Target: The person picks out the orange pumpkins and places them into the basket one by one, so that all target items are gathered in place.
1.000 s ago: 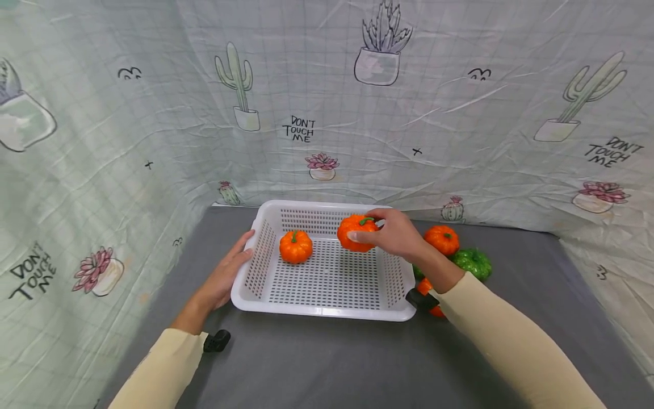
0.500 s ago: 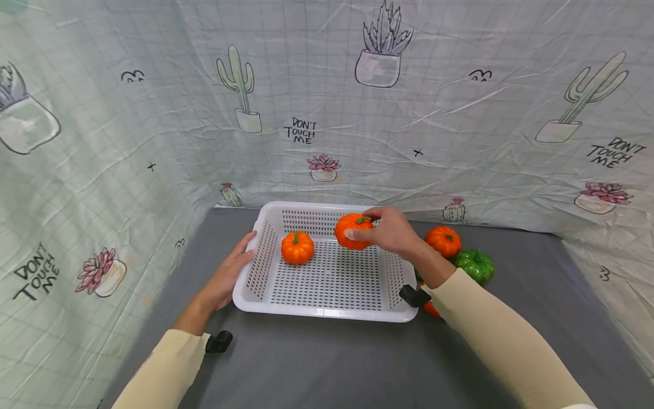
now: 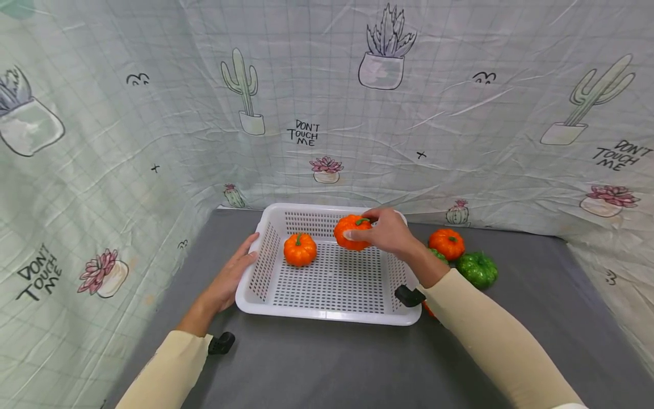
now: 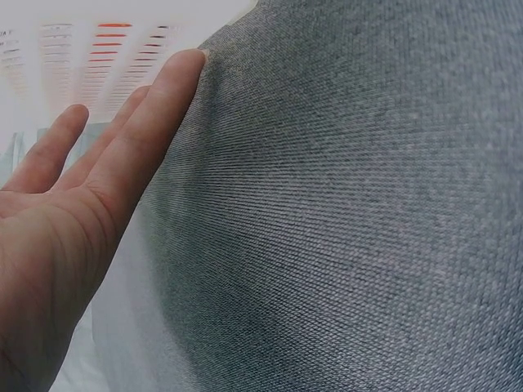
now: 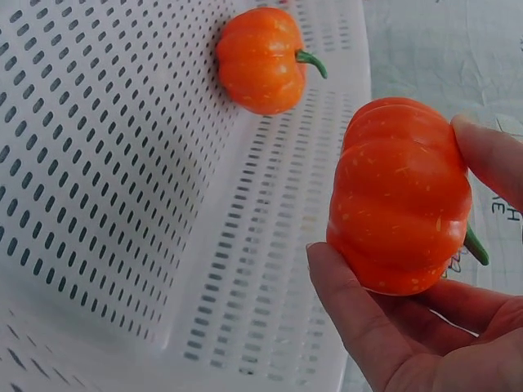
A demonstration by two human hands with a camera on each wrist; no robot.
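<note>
A white perforated plastic basket (image 3: 327, 314) lies on the grey surface, with one small orange pumpkin (image 3: 300, 250) resting inside near its left wall. Over the basket's back right part, my right hand (image 3: 392, 233) grips a second orange pumpkin (image 3: 352, 233) between thumb and fingers. In the right wrist view this held pumpkin (image 5: 400, 196) shows its ribbed, speckled skin, its green stem pointing to the lower right. My left hand (image 3: 225, 284) lies along the basket's left side, its fingers (image 4: 151, 135) extended against the outer wall.
Right of the basket sit an orange pumpkin (image 3: 447, 244) and a shiny green one (image 3: 477, 270). More orange and green pieces are partly hidden behind my right forearm. A printed cactus curtain (image 3: 327, 102) hangs behind and along the left side.
The held pumpkin has shifted slightly left over the basket, along with my right hand. My left hand stays at the basket's side. The head view has moved slightly.
</note>
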